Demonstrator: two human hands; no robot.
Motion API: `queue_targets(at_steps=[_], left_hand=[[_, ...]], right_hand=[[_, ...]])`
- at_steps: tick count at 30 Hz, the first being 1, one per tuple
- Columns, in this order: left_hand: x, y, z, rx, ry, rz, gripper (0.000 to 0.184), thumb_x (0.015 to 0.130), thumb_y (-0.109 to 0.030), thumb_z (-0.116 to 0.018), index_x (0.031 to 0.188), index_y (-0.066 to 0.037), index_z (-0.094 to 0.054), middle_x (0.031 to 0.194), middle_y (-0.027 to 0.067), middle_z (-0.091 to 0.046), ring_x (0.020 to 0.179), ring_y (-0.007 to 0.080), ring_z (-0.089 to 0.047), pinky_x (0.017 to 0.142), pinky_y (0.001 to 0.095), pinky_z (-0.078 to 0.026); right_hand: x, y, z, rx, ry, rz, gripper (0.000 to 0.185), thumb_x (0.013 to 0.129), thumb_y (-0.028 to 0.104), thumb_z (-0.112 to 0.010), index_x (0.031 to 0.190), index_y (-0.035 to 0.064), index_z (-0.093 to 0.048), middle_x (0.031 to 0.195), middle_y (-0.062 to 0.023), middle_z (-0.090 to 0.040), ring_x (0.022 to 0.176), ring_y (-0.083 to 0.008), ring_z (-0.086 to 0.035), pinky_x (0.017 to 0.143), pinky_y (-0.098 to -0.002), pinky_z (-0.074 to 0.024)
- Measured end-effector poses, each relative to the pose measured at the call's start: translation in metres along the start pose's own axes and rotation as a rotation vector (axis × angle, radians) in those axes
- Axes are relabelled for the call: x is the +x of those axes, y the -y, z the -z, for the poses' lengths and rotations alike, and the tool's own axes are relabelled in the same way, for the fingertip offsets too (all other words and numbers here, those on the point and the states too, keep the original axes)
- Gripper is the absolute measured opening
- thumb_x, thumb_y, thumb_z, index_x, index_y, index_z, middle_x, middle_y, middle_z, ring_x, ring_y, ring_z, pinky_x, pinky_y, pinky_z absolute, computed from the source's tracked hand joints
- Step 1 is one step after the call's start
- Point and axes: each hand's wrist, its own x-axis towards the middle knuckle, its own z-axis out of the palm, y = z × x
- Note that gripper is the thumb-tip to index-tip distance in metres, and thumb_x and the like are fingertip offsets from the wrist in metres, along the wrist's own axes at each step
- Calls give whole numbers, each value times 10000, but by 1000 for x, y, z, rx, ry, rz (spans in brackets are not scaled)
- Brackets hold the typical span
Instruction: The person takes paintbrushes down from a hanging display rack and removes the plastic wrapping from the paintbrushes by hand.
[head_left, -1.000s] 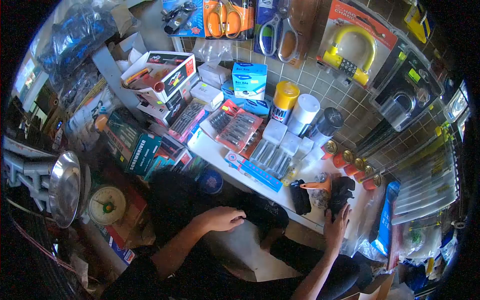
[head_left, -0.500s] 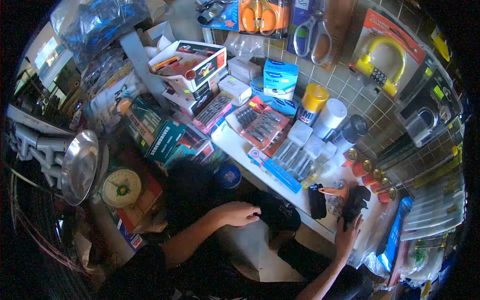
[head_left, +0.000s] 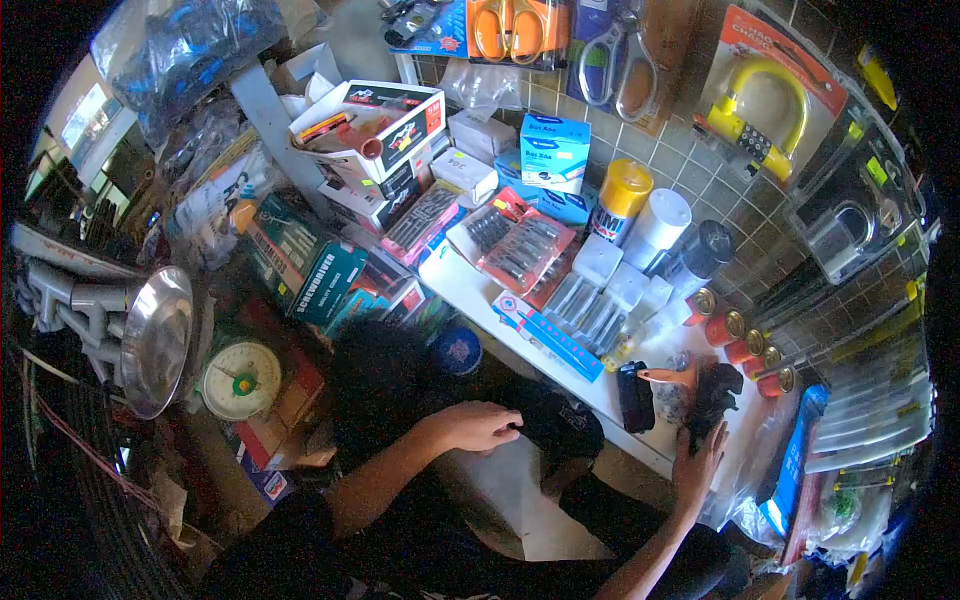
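My left hand rests over my lap with its fingers curled closed. A small dark spot shows at its fingertips, but what it holds, if anything, I cannot make out. My right hand lies at the front edge of the white shelf, fingers stretched out and slightly apart. Its fingertips are at a black object of unclear kind, and I cannot tell whether they press on it. Left of that object, an orange-brown handle points toward a black block-like thing.
Red cans line the shelf's right side, with spray cans behind. Packaged drill bits and a blue narrow box lie leftward. A dial scale, a screwdriver box and a blue-lidded tub stand left.
The camera view has shifted slightly. Both hands keep almost the same place and pose, and the things on the shelf have not visibly moved.
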Motion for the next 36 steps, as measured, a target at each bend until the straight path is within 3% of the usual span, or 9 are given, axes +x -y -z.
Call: queue_targets(at_steps=[6, 8, 12, 15, 19, 22, 26, 29, 36], left_hand=[[0, -3, 7, 30, 9, -40, 303, 975, -278, -547, 1162, -42, -580, 939, 130, -690, 863, 269, -681, 751, 386, -531], [-4, -26, 28, -185, -57, 35, 334, 963, -278, -583, 1200, -42, -578, 1008, 127, -683, 914, 231, -676, 789, 354, -531], [-6, -36, 57, -523, -483, -98, 270, 977, -238, -569, 1128, -20, -616, 1002, 119, -683, 882, 182, -672, 773, 339, -540], [-1, -39, 44, -248, -590, -28, 185, 956, -164, -591, 1027, 5, -616, 893, 155, -676, 775, 234, -687, 700, 330, -533], [2, -29, 22, -167, -196, -129, 256, 968, -246, -573, 1064, -14, -623, 923, 155, -677, 851, 271, -674, 739, 369, -523], [2, -30, 18, -129, -99, -72, 247, 966, -242, -572, 1074, -27, -628, 941, 158, -681, 848, 297, -673, 744, 387, -523], [3, -22, 16, -108, -191, -133, 214, 956, -220, -570, 1008, -18, -611, 811, 132, -679, 722, 282, -672, 661, 383, -514], [2, -26, 19, -119, -107, -21, 238, 954, -231, -588, 1080, -32, -626, 929, 155, -685, 848, 287, -677, 749, 377, -533], [4, -25, 17, -97, -101, -82, 240, 951, -228, -595, 1090, -35, -628, 933, 152, -685, 837, 281, -679, 747, 370, -532]], right_hand=[[0, 5, 1, 13, -18, -5, 786, 933, 382, -584, 1503, -10, -211, 1526, -273, -265, 1427, -428, -230, 1139, -552, -217], [1, -3, -2, 6, -22, 14, 796, 928, 381, -594, 1507, -4, -206, 1531, -265, -260, 1428, -423, -231, 1138, -548, -224], [-3, 0, 1, -4, -52, 13, 796, 919, 366, -613, 1502, -6, -217, 1525, -258, -278, 1420, -418, -252, 1140, -530, -234], [-4, 7, 4, 0, -61, 11, 790, 913, 353, -620, 1497, -6, -229, 1520, -257, -286, 1414, -419, -264, 1140, -532, -234], [-3, 10, 5, 3, -71, -14, 793, 897, 336, -635, 1500, 11, -235, 1518, -252, -294, 1414, -404, -271, 1146, -530, -226], [-6, 8, 4, 4, -65, -33, 796, 889, 325, -641, 1501, 17, -235, 1517, -247, -298, 1416, -391, -275, 1150, -527, -224], [-4, 8, 3, 3, -85, -23, 785, 887, 302, -638, 1494, 4, -238, 1514, -245, -304, 1412, -387, -283, 1152, -528, -222], [-6, 12, 5, 23, -110, -11, 777, 888, 294, -636, 1490, 2, -242, 1508, -250, -310, 1408, -390, -289, 1148, -533, -222], [-7, 15, 5, 14, -102, -18, 769, 887, 297, -631, 1484, -7, -254, 1496, -256, -324, 1402, -380, -303, 1147, -546, -202]])
